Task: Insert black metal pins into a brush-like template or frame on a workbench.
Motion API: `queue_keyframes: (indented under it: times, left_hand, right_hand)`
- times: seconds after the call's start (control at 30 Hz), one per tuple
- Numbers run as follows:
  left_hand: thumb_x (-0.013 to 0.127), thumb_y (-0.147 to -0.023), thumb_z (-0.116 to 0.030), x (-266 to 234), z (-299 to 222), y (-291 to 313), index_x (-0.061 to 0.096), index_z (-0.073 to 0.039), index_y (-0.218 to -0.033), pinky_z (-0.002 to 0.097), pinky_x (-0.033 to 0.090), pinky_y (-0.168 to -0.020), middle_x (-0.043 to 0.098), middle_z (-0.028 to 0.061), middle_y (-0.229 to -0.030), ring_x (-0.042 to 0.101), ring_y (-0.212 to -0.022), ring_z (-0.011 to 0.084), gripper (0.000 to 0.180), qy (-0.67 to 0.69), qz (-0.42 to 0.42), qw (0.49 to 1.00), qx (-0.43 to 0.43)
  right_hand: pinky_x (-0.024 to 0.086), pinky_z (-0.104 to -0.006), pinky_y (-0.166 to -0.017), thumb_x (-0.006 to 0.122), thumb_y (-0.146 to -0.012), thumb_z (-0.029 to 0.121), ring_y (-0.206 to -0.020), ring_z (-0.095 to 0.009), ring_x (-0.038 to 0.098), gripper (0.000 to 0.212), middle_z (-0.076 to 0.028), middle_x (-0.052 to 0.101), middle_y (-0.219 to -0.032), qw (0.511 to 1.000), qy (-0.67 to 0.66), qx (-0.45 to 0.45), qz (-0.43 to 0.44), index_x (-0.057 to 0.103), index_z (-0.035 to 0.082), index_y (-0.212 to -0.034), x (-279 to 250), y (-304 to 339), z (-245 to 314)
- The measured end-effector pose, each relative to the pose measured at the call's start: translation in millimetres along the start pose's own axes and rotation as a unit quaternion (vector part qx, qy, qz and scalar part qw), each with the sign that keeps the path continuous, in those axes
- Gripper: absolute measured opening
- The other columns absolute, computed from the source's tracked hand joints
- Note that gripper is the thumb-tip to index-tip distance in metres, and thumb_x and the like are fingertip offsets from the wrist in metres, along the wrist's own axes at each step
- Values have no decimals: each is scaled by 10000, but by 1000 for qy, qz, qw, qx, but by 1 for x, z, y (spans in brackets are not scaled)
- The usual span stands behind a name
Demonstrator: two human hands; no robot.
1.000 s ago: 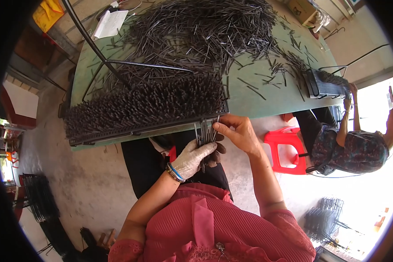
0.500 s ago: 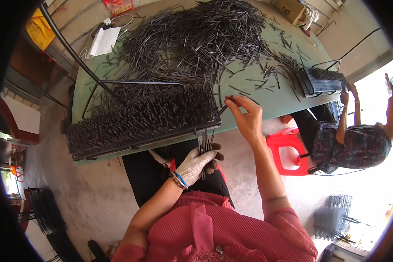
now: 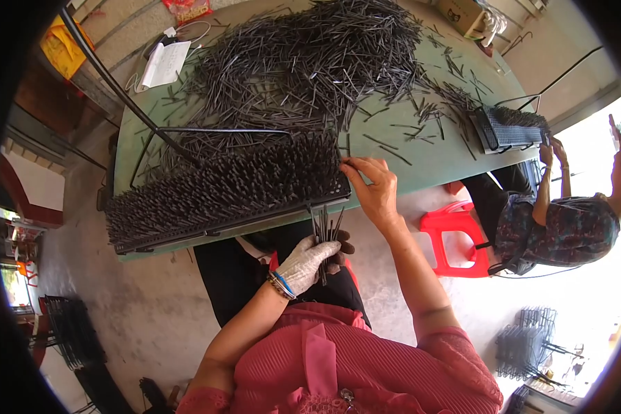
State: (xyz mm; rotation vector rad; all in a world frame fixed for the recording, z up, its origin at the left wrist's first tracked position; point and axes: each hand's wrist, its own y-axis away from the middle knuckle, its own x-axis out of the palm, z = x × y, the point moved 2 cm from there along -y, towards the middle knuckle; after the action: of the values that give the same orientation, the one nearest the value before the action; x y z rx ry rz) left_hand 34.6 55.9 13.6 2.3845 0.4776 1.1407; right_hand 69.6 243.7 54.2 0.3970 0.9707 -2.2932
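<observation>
Green table [image 3: 428, 155], rods [image 3: 322, 228] in gloved left hand [image 3: 309, 261], right hand [image 3: 372, 186] above

Thin dark rods [image 3: 324, 231] (a bundle) upright beside spiked rack [image 3: 228, 193].

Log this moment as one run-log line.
left hand: gloved, grips rod bundle | right hand: bare, fingertips at rack right end | table: loose rods | co-worker: right

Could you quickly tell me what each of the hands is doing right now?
Left hand: gloved, closed around a bundle of thin dark sticks.
Right hand: bare, fingers pinched at the stick-filled rack; a held stick cannot be told.
</observation>
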Motion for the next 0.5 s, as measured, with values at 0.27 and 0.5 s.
queue_keyframes:
  times: [0.27,0.5]
  left_hand:
    - [536,-970,-133,-5,2,1,575,-12,-1226,206,506,-643,679,80,-1009,623,-778,91,286,-2,7,1000,0]
    - [525,-977,-135,-6,4,3,569,-15,-1231,215,516,-650,676,83,-1011,627,-782,98,285,7,22,1000,7]
  right_hand:
    - [490,-346,-771,737,-792,36,-856,-261,622,209,-105,691,-957,999,7,-29,13,727,34,-1000,8,6,-3]
    - [496,-353,-762,703,-813,4,-855,-282,614,230,-116,669,-962,994,36,-99,33,702,20,-1042,6,11,0]
